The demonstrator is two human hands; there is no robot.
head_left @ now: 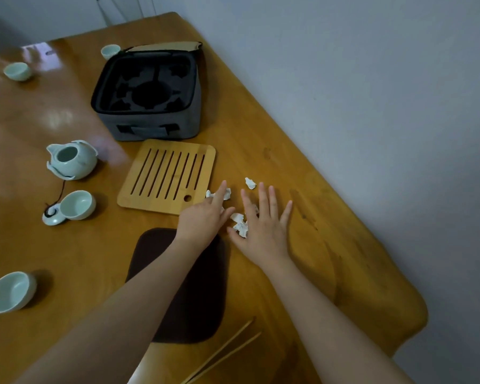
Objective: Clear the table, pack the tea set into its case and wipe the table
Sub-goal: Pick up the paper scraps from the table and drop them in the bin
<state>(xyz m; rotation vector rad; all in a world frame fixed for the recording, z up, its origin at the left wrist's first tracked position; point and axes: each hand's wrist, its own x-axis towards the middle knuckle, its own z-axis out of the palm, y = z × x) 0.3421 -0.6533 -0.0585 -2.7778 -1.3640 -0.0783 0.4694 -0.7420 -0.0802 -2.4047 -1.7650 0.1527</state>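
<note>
left grip (205, 217): holds nothing, straight finger nudging scraps (240, 224) inward
right grip (261, 228): flat, spread over them, herding a pile I guess
scraps: just right of tray (128, 199)
case (150, 126): open, far on desk (302, 162), slots empty

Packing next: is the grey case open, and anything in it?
Open and empty: the case has its lid folded back, and its black foam slots hold nothing.

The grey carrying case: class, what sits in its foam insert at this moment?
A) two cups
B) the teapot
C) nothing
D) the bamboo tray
C: the case stands open and every dark cut-out in its foam is bare, while the teapot stands outside it.
</note>
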